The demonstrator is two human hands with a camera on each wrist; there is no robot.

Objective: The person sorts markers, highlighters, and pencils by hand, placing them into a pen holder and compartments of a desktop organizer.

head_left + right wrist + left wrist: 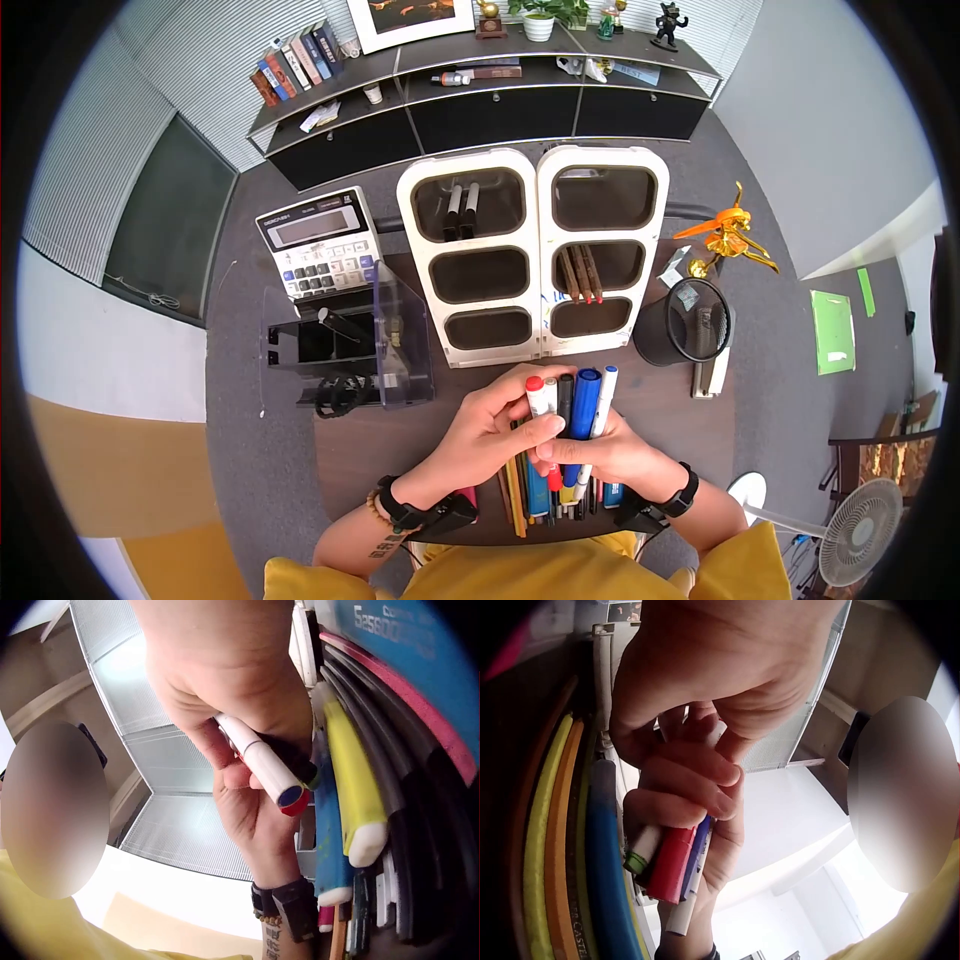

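Note:
Both hands grip one upright bundle above the desk's front part. My left hand [490, 435] has its thumb across the bundle and its fingers round the side of the red-capped marker [536, 392]. Curled round the other side is my right hand [618, 452], by the white marker with a blue cap [606, 390]. Between them stand a black marker [565, 395] and a thick blue marker [586, 385]. A green-ended marker [637, 860] also shows in the left wrist view. Below the hands lie pencils [517, 490] and a yellow marker [356, 780].
A white organizer [485, 340] holds two markers [453, 212] at top left and several brown pencils [582, 275] at middle right. A calculator [320, 240] and clear box [405, 350] stand left; a mesh cup [665, 335], stapler [712, 370] and golden figurine [728, 235] stand right.

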